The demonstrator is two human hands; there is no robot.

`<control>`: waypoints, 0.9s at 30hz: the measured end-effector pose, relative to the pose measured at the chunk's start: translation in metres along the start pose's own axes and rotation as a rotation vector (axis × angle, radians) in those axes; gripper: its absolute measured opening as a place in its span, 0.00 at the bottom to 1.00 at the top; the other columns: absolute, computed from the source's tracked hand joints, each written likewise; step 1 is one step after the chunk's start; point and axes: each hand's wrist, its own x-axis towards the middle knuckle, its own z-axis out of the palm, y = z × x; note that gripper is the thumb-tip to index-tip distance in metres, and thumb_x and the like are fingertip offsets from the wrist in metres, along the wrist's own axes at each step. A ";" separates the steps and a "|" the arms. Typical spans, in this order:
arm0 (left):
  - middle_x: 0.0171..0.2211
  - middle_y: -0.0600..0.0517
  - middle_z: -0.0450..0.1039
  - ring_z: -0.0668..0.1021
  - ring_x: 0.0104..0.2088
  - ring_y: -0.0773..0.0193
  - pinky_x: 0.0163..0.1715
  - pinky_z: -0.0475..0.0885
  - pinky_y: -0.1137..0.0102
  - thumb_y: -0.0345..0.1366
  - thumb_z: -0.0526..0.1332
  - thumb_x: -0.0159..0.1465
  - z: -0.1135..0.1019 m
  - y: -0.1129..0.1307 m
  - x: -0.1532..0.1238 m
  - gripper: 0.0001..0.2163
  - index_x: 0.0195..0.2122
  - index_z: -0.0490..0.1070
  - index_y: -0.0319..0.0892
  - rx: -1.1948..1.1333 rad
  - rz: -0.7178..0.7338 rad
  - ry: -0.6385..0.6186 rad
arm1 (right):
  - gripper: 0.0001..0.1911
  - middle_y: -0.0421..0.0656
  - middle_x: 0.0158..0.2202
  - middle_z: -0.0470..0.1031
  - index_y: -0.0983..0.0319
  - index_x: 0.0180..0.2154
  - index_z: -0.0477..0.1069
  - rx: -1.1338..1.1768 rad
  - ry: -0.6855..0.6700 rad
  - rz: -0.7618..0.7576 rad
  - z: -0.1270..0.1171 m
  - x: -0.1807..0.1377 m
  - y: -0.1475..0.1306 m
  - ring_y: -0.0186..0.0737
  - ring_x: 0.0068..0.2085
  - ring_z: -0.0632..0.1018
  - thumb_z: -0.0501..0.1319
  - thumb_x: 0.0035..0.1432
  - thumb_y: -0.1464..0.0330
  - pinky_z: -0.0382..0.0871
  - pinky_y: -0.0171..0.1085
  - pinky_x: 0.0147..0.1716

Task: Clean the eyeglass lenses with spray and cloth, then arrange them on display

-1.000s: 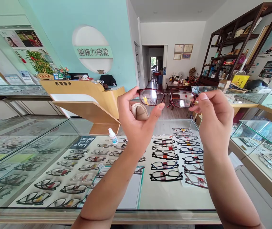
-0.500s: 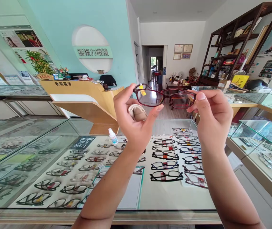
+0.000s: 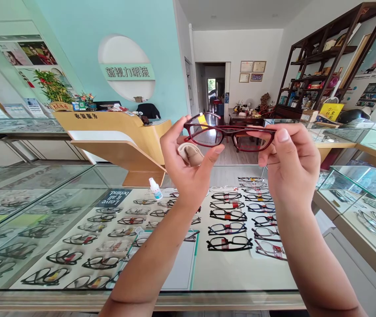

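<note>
I hold a pair of dark red glasses point(image 3: 229, 134) up in front of me with both hands. My left hand point(image 3: 188, 165) pinches the left end of the frame between thumb and forefinger, and a folded beige cloth point(image 3: 190, 153) is tucked in its palm. My right hand point(image 3: 290, 165) grips the right end of the frame. A small yellow tag point(image 3: 202, 119) hangs on the glasses near the left lens. The lenses are tilted nearly flat.
Below my arms is a glass display counter point(image 3: 241, 273) with several rows of glasses inside. A small white dropper bottle point(image 3: 155, 188) stands on the glass. A wooden reception desk point(image 3: 115, 136) is behind, more glass cases at both sides, dark shelves point(image 3: 326, 57) at right.
The glasses have tipped from facing me upright to lying nearly flat, lenses seen edge-on. Both hands stay at about the same height and keep their grip.
</note>
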 end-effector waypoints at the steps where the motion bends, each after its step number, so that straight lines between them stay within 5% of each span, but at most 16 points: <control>1: 0.72 0.42 0.66 0.79 0.58 0.50 0.53 0.79 0.57 0.61 0.74 0.63 0.001 0.000 0.000 0.37 0.68 0.64 0.54 -0.019 0.007 -0.002 | 0.15 0.41 0.42 0.86 0.54 0.44 0.77 0.007 -0.008 0.008 0.000 0.000 0.000 0.31 0.25 0.77 0.66 0.73 0.50 0.75 0.38 0.26; 11: 0.64 0.43 0.72 0.77 0.67 0.45 0.59 0.79 0.53 0.60 0.75 0.63 0.002 -0.001 0.009 0.38 0.69 0.62 0.57 -0.180 0.010 -0.076 | 0.11 0.41 0.41 0.83 0.53 0.43 0.81 -0.063 0.022 -0.044 -0.001 0.002 0.005 0.40 0.43 0.83 0.67 0.73 0.54 0.79 0.42 0.41; 21: 0.56 0.45 0.77 0.83 0.58 0.50 0.53 0.81 0.59 0.60 0.79 0.58 0.002 -0.004 0.008 0.40 0.66 0.65 0.54 -0.196 -0.042 -0.033 | 0.13 0.39 0.35 0.78 0.54 0.39 0.81 -0.114 0.014 0.040 -0.009 0.005 0.013 0.37 0.39 0.78 0.67 0.72 0.53 0.74 0.40 0.41; 24: 0.54 0.47 0.79 0.84 0.52 0.55 0.44 0.81 0.63 0.57 0.82 0.55 0.002 0.005 0.010 0.40 0.64 0.67 0.55 -0.273 -0.172 -0.019 | 0.15 0.39 0.35 0.78 0.53 0.38 0.81 -0.110 -0.002 0.057 -0.011 0.006 0.017 0.38 0.38 0.78 0.66 0.72 0.52 0.75 0.40 0.40; 27: 0.49 0.49 0.81 0.82 0.39 0.63 0.31 0.75 0.70 0.54 0.81 0.57 0.000 0.015 0.014 0.33 0.59 0.71 0.54 -0.394 -0.511 -0.049 | 0.18 0.42 0.39 0.80 0.53 0.40 0.81 -0.054 -0.066 0.083 -0.013 0.008 0.020 0.41 0.40 0.80 0.60 0.75 0.49 0.76 0.42 0.39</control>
